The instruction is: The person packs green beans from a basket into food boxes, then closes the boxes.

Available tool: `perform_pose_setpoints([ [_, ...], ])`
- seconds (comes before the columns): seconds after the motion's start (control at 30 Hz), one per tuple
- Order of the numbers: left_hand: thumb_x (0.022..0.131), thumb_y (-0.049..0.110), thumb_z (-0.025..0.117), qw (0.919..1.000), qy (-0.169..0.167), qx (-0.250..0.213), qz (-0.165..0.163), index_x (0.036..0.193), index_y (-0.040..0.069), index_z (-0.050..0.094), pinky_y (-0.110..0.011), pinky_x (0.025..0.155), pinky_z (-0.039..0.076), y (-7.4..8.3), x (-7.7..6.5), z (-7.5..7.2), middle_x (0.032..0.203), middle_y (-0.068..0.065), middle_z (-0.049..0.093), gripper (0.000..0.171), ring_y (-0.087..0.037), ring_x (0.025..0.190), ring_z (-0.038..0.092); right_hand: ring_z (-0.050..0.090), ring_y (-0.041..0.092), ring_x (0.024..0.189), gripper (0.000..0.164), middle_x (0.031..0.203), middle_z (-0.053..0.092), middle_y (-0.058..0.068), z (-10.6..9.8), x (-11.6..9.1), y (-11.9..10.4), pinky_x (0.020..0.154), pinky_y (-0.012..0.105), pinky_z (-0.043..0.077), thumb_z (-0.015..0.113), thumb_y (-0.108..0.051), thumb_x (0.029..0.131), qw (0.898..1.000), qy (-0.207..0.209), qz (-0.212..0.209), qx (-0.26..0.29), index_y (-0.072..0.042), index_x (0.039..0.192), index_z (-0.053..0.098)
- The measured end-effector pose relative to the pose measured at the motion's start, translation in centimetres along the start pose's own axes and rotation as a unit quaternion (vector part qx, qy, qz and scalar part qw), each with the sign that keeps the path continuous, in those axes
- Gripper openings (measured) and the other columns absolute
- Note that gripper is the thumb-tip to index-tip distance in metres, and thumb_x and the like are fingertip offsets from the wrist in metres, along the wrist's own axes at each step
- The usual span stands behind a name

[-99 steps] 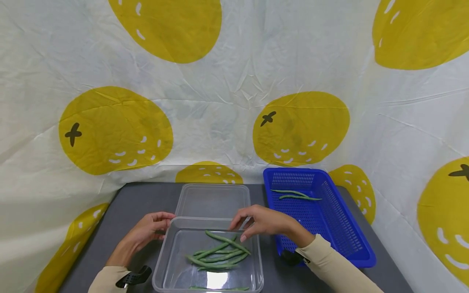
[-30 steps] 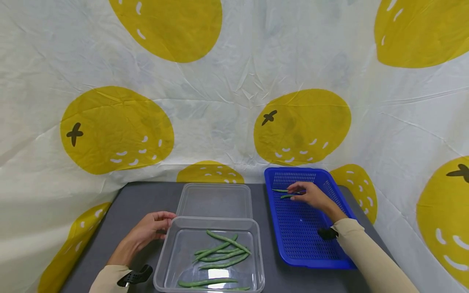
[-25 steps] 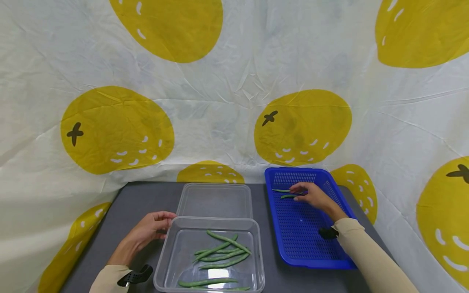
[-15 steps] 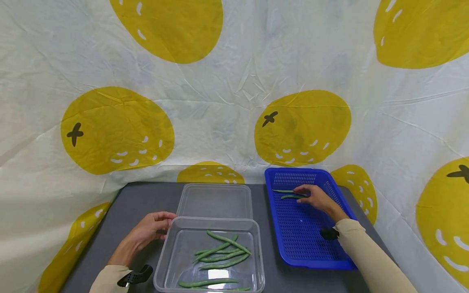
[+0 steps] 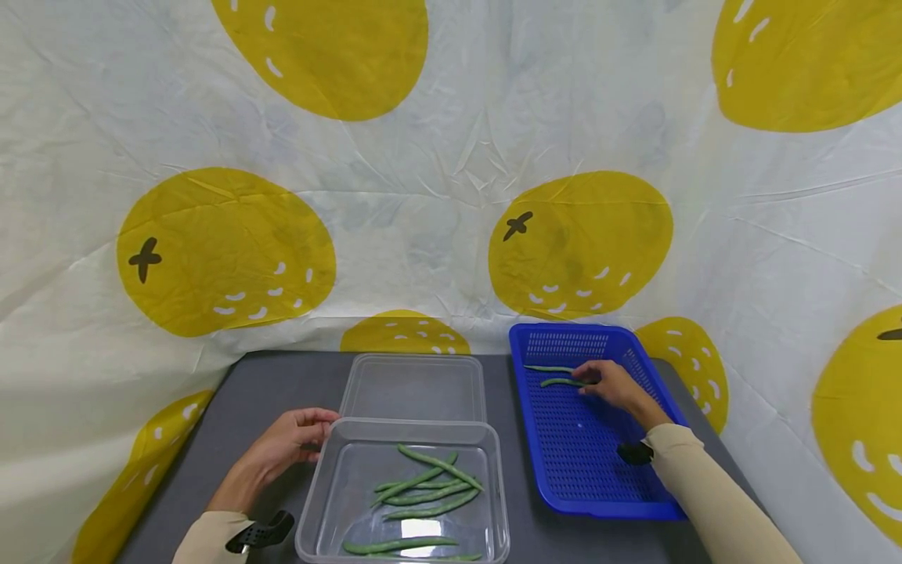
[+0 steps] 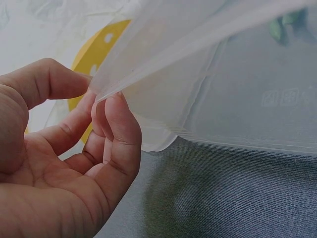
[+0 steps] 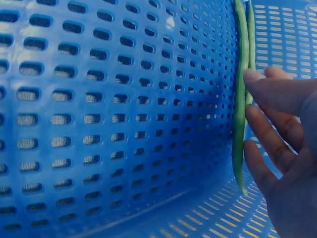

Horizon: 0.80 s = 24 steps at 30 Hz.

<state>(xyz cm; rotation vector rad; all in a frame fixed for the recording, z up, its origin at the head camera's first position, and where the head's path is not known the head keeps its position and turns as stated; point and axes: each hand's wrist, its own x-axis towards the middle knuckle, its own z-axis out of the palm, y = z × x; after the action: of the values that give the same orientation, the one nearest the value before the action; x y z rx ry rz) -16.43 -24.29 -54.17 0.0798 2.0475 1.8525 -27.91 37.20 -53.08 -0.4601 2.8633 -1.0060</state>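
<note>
A clear plastic box stands at the front of the table, holding several green beans. My left hand pinches its far left corner, thumb and fingertips on the rim in the left wrist view. Inside the blue basket to the right lie two more green beans, a nearer bean and a farther bean. My right hand is over their right ends. The right wrist view has its thumb and loosely bent fingers right against the beans, without a plain grip.
A clear flat lid lies behind the box on the grey table. A white curtain with yellow fruit prints hangs close behind and along the sides. The basket has raised slotted walls.
My right hand has gone from the box to the basket, then slid slightly right along the beans. A bean now lies along the box's near side. The left hand stays put.
</note>
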Motion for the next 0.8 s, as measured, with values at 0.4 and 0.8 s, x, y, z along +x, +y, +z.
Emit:
perform_pose_setpoints([
  [0.4, 0.101, 0.012, 0.059, 1.0, -0.001, -0.007, -0.006, 0.132, -0.011, 0.054, -0.036, 0.072, 0.055, 0.14, -0.11, 0.18, 0.107, -0.006, 0.07, 0.039, -0.018, 0.089, 0.064, 0.066, 0.037, 0.099, 0.024, 0.102, 0.072, 0.019, 0.28, -0.13, 0.31, 0.089, 0.056, 0.052, 0.07, 0.014, 0.083, 0.998, 0.022, 0.0, -0.061, 0.004, 0.105, 0.071],
  [0.8, 0.1, 0.011, 0.059, 0.9999, 0.001, -0.004, -0.011, 0.135, -0.013, 0.052, -0.037, 0.074, 0.055, 0.48, -0.05, 0.12, 0.111, -0.011, 0.07, 0.043, -0.02, 0.091, 0.065, 0.066, 0.025, 0.087, 0.021, 0.094, 0.071, 0.011, 0.47, 0.16, -0.23, 0.079, 0.043, 0.055, 0.07, 0.01, 0.086, 0.999, -0.022, -0.003, -0.024, 0.005, 0.105, 0.071],
])
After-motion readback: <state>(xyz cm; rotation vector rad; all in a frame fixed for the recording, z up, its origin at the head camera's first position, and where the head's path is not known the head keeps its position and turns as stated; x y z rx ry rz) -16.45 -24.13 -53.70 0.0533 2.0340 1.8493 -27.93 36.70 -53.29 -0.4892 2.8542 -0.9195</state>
